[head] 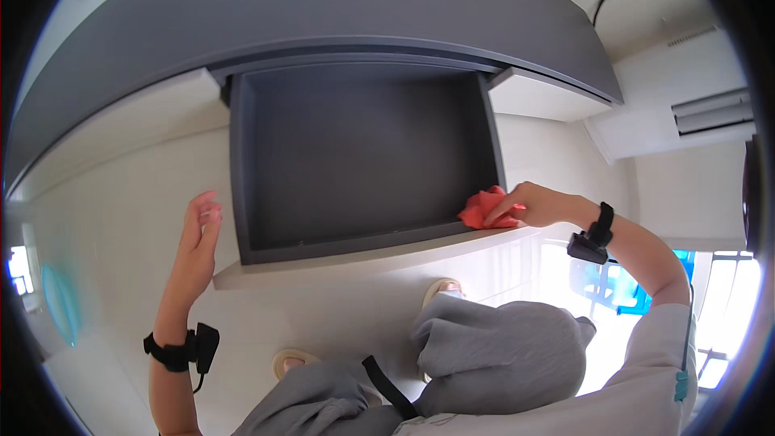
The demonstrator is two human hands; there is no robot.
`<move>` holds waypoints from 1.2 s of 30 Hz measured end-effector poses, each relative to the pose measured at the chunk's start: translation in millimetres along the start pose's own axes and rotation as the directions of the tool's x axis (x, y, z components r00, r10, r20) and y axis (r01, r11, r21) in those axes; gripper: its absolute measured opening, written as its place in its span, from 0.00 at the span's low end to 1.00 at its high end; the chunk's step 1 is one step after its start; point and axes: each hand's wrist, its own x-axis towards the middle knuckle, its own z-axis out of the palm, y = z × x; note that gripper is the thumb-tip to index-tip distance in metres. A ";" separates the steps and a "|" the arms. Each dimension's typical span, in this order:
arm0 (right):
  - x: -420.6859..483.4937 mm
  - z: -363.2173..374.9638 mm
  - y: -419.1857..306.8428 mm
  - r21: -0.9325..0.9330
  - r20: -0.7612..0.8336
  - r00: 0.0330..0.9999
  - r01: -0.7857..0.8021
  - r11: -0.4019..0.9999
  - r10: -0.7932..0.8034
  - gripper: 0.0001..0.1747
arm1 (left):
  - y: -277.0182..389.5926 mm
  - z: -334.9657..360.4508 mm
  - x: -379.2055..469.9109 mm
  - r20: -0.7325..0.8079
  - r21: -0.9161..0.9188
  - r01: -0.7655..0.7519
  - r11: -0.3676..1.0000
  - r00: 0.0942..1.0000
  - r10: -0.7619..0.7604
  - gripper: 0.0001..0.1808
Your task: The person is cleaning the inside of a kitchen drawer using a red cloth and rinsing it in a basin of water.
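Note:
A dark grey drawer (363, 157) stands pulled out from the cabinet before me, and nothing lies inside it. My right hand (533, 204) holds a crumpled red cloth (484, 209) against the drawer's near right corner, partly over the rim. Part of the cloth is hidden by the fingers. To the left of the drawer, apart from its side wall, my left hand (200, 242) hovers with nothing in it. Its fingers are slightly bent and the thumb stands off from them. The drawer's pale front panel (375, 260) faces my legs.
Above the drawer runs the cabinet's dark grey top (363, 0), with pale fronts (157, 103) on both sides. A white appliance with a slatted vent (714, 112) stands at the right. Behind my right arm is a blue plastic object (629, 290). Pale floor tiles (339, 309) lie below.

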 end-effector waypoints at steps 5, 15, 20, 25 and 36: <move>15.3 -48.9 16.6 0.072 -0.339 0.875 0.390 0.918 -0.345 0.18 | 8.0 12.8 4.0 -0.068 0.179 0.073 0.981 0.996 -0.062 0.30; 87.1 -81.4 75.7 -0.326 -0.769 0.451 0.333 0.885 -0.453 0.26 | 27.4 28.8 8.8 -0.033 0.535 0.141 0.833 0.989 -0.147 0.33; 63.6 -59.3 90.5 0.120 -0.709 0.676 0.397 0.910 -0.201 0.18 | 24.8 33.1 12.0 -0.001 0.530 0.130 0.838 0.988 -0.153 0.33; 16.5 -1.2 76.0 0.342 -0.388 0.885 0.397 0.852 -0.256 0.15 | 11.6 27.0 7.8 -0.004 0.497 0.115 0.860 0.991 -0.131 0.33; 44.1 -42.9 118.2 0.760 -0.532 0.844 0.437 0.481 0.072 0.12 | 24.2 34.0 11.2 -0.018 0.500 0.149 0.853 0.987 -0.162 0.33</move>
